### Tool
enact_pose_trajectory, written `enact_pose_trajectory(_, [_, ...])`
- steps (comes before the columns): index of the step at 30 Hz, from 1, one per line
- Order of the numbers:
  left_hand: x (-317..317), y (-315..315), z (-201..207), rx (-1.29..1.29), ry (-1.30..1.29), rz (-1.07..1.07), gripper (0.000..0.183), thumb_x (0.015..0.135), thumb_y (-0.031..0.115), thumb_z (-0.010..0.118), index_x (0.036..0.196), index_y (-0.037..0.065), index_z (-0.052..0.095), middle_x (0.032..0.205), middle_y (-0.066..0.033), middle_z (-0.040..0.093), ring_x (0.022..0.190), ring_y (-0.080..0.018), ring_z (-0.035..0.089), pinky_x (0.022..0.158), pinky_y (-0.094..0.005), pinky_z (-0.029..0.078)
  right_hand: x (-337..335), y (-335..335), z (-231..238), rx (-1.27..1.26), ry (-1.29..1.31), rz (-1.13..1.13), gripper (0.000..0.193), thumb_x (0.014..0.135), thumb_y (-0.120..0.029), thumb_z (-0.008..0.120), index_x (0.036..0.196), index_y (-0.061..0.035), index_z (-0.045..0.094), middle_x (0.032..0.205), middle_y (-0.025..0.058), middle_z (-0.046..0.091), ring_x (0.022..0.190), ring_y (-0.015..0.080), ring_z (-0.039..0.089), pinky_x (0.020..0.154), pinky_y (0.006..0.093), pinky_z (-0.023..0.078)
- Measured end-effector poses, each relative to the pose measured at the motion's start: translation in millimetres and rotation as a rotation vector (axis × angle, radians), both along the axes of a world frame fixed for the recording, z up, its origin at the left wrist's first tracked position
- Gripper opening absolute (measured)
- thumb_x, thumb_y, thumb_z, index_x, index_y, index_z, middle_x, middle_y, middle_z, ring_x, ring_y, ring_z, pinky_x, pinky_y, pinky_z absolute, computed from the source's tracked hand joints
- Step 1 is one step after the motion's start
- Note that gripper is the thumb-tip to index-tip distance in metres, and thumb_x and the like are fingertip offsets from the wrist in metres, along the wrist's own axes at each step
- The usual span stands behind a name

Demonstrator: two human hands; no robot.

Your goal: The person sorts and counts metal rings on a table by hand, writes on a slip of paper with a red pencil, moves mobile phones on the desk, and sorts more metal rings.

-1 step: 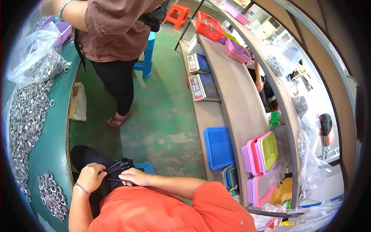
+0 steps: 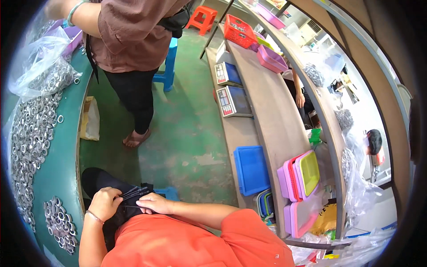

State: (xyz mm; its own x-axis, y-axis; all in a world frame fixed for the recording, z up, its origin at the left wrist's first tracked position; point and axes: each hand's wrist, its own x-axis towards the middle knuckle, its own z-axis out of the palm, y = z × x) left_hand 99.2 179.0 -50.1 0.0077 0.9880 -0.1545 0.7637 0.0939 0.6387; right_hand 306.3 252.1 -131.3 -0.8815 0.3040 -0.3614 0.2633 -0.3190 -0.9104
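Observation:
Above my lap, my left hand (image 2: 106, 203) is closed on a small bundle of thin dark strips (image 2: 133, 192) that fan out to the right. Their exact kind is not clear against the black trousers. My right hand (image 2: 155, 204) is beside it, thumb and fingers pinched at the end of one dark thin strip (image 2: 130, 206) that runs toward the left hand. On the green table (image 2: 58, 178) to my left lies a small pile of grey metal rings (image 2: 60, 226). Farther along is a much larger heap of such rings (image 2: 33, 138).
A person in a brown shirt (image 2: 129, 44) stands ahead at the table, by a clear bag of rings (image 2: 53, 75). On the right, shelves (image 2: 271, 111) hold scales (image 2: 234, 101), a blue tray (image 2: 252, 170) and pink baskets (image 2: 272, 58). Blue (image 2: 165, 73) and red stools (image 2: 202, 20) stand on the floor.

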Motion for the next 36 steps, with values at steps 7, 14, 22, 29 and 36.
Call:
enact_pose_trajectory(7, [1.3,-6.5,-5.4,0.060,0.037,-0.062,0.016,0.073,0.009,0.068,0.085,0.000,0.067,0.079,-0.0158,0.064,0.080,-0.0329,0.062,0.074,-0.0392,0.050,0.3,0.2,-15.5,-0.104,-0.122,-0.196,0.041,0.095,-0.036,0.048,0.071,-0.0054,0.057,0.054,0.0013,0.051,0.041,0.0070,0.039,0.038,0.0224,0.028])
enact_pose_trajectory(14, [12.8,-4.1,1.5,0.311,0.048,-0.025,0.014,0.071,0.003,0.067,0.084,-0.001,0.066,0.081,-0.0159,0.063,0.078,-0.0334,0.062,0.072,-0.0392,0.051,9.0,9.1,-39.2,-0.413,-0.204,-0.505,0.027,0.091,-0.033,0.052,0.079,-0.0087,0.056,0.059,-0.0014,0.045,0.044,0.0078,0.035,0.039,0.0230,0.025])
enact_pose_trajectory(22, [21.5,-1.2,8.9,0.416,-0.036,-0.019,0.011,0.072,-0.001,0.066,0.083,-0.001,0.066,0.081,-0.0152,0.063,0.077,-0.0321,0.063,0.069,-0.0367,0.052,19.7,22.7,-43.6,-0.409,-0.169,-0.602,0.019,0.085,0.003,0.051,0.103,-0.0016,0.053,0.099,0.0096,0.056,0.091,0.0197,0.057,0.083,0.0300,0.049])
enact_pose_trajectory(29, [33.1,-2.5,5.7,0.480,-0.083,-0.051,0.021,0.067,-0.002,0.071,0.088,0.000,0.065,0.080,-0.0137,0.062,0.071,-0.0290,0.063,0.063,-0.0345,0.052,-1.0,23.2,20.0,-0.417,0.028,-0.861,0.030,0.089,0.008,0.046,0.119,0.0054,0.042,0.110,0.0183,0.057,0.107,0.0288,0.058,0.094,0.0362,0.049])
enact_pose_trajectory(36, [46.5,-1.4,16.7,0.592,-0.053,-0.084,0.034,0.059,0.008,0.080,0.088,0.005,0.064,0.079,-0.0090,0.059,0.069,-0.0271,0.059,0.062,-0.0347,0.050,-20.0,6.7,53.3,-0.446,0.118,-0.570,0.044,0.088,0.004,0.050,0.130,0.0011,0.037,0.119,0.0159,0.054,0.105,0.0245,0.058,0.090,0.0333,0.049])
